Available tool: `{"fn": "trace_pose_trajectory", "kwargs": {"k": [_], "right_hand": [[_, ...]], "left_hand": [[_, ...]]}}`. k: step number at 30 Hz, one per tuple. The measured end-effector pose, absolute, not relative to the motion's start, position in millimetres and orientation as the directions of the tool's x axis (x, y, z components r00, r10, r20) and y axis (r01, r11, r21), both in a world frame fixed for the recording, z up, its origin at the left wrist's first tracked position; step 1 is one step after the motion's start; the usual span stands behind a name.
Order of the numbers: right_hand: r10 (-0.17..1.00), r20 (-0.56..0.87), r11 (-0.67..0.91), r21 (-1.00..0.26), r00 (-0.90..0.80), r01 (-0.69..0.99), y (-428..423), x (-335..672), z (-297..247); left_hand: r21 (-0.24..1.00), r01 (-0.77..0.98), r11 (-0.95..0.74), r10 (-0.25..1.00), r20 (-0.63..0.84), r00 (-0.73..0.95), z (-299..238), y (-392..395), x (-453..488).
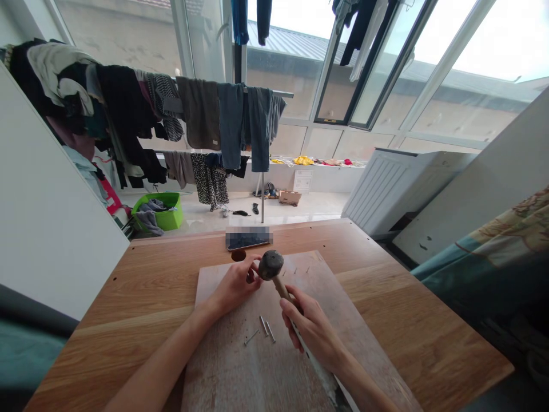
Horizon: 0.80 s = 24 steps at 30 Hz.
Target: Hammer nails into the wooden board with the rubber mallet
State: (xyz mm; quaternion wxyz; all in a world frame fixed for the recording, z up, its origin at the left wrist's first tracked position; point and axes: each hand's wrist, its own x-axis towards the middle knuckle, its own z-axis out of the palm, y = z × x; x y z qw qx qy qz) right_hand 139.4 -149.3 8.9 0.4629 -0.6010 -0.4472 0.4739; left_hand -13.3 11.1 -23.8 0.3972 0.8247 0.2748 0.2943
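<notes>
My right hand (311,327) grips the wooden handle of a mallet with a dark round head (270,265), which hovers over a worn wooden board (240,366). My left hand (237,284) rests on the board just left of the mallet head, fingertips pinched together under it as if on a small nail, which I cannot see clearly. Three loose nails (262,328) lie on the board between my hands. A few small nails (300,269) stick out of the board beyond the mallet head.
The board lies on a wooden table (128,286). A phone (247,238) sits at the table's far edge beside a round hole. Beyond are a laundry rack (206,114), a green basket (160,210), a white radiator (386,189) and a patterned cloth (493,257) on the right.
</notes>
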Motion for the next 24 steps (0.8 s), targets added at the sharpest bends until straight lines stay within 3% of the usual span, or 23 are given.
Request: {"fn": "trace_pose_trajectory", "kwargs": {"k": [4,9,12,18,24], "right_hand": [[0.973,-0.157,-0.17,-0.983,0.17,0.063,-160.2,144.5,10.7],[0.951,-0.247,-0.269,-0.958,0.188,0.101,-193.2,160.5,4.7],[0.931,-0.292,-0.327,-0.933,0.22,0.148,-209.4,168.8,-3.6],[0.919,-0.297,-0.348,-0.921,0.26,0.177,-214.8,172.9,-22.7],[0.919,-0.299,-0.346,-0.924,0.259,0.162,-215.0,171.7,-27.5]], "left_hand": [[0.792,0.312,-0.525,0.682,0.172,0.71,-4.0,13.8,-23.0],[0.619,0.359,-0.698,0.373,-0.114,0.921,33.2,-13.7,-27.4],[0.504,0.382,-0.774,0.306,-0.23,0.924,42.1,-38.5,-19.6],[0.432,0.358,-0.828,0.293,-0.212,0.932,43.4,-55.3,-8.7],[0.487,0.357,-0.797,0.283,-0.221,0.933,44.2,-43.8,-14.0]]}}
